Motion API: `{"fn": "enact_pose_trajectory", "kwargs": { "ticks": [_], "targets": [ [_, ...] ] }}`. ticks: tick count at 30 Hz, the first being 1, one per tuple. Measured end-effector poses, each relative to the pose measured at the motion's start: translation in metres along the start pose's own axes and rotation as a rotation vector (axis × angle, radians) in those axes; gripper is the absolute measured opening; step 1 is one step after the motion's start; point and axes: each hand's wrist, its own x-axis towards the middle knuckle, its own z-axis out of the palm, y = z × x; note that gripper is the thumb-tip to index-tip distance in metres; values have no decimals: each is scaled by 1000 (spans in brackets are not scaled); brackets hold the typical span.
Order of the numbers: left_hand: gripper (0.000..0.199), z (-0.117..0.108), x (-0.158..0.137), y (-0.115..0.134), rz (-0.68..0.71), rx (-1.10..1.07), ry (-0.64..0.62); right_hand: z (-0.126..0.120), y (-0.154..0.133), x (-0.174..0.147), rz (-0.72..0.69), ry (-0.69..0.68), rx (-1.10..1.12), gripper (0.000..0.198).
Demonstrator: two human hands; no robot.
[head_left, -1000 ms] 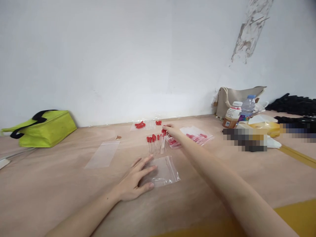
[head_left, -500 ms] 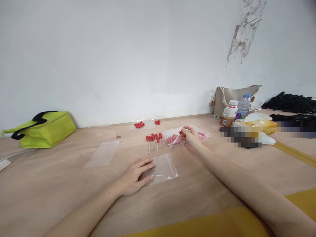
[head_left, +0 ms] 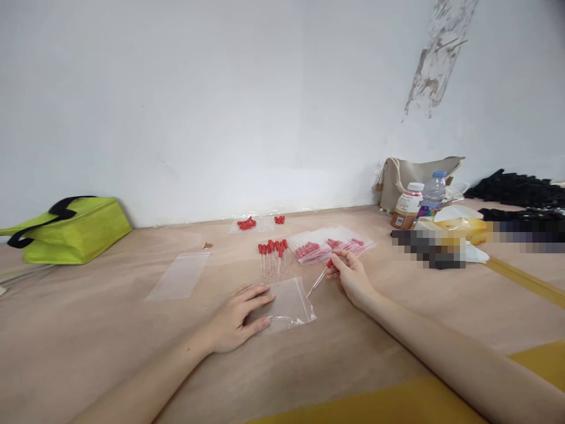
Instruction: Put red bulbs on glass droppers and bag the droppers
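Note:
My left hand lies flat with fingers spread, its fingertips on the left part of a clear zip bag. Between the thumb and fingers of my right hand is a glass dropper, pinched by its red rubber bulb. Its thin tip slants down to the left, close to the zip edge of the bag. Several more droppers with red bulbs lie in a group beyond the bag. Behind my right hand, overlapping zip bags hold red bulbs.
Another zip bag lies flat at left. Loose red bulbs lie near the wall. A lime-green bag stands far left. Bottles, a beige pouch and a pile of black items stand at right.
My right hand has come nearer and lower from over the filled bags, bringing the dropper toward the clear zip bag's edge. My left hand stays on the bag.

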Motion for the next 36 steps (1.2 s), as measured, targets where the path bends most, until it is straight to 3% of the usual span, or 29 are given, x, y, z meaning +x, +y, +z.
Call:
{"fn": "enact_pose_trajectory", "kwargs": {
  "ticks": [6,11,14,20,28,36],
  "targets": [
    [44,1,4,3,-12,17,-4,6,-1,-15,160,-50,68,23],
    [47,1,6,5,-13,31,-6,-1,-9,-27,308,-398,-5,28],
    [49,1,6,5,-9,32,-12,-5,-13,-26,258,-617,-111,29],
    [48,1,7,4,12,31,1,1,-15,-23,193,-834,-110,28],
    [47,0,8,6,22,38,-4,11,-12,-30,244,-850,-51,25],
    [45,-3,3,-1,33,-67,-14,5,-8,-22,174,-668,-219,26]
  ]
}}
